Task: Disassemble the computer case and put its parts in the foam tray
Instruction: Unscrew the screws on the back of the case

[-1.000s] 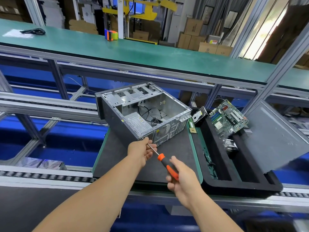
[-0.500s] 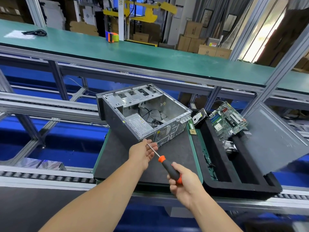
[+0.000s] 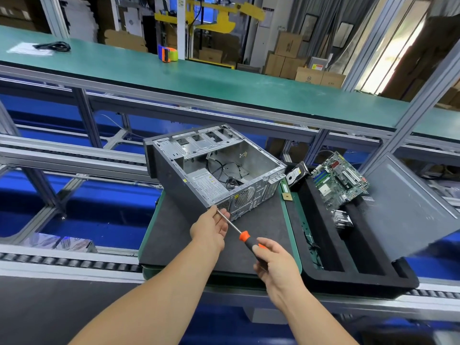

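Observation:
The open grey computer case (image 3: 174, 185) lies on its side on a dark mat (image 3: 174, 235), with a power supply and loose cables inside. My right hand (image 3: 276, 265) grips the orange and black handle of a screwdriver (image 3: 245, 236). Its tip points at the case's near rear corner. My left hand (image 3: 211, 227) pinches the metal shaft just below that corner. The black foam tray (image 3: 361, 280) stands to the right. It holds a green motherboard (image 3: 338, 179), a hard drive (image 3: 296, 175) and a heatsink (image 3: 342, 219).
A grey side panel (image 3: 403, 205) leans over the tray's right side. A memory stick (image 3: 285, 190) lies between the case and the tray. Roller conveyor rails (image 3: 62, 262) run along the near edge. A green bench (image 3: 199, 78) with a tape dispenser (image 3: 168, 54) stands behind.
My right hand has slid a little down and to the right along the screwdriver handle. My left hand stays at the case corner on the shaft.

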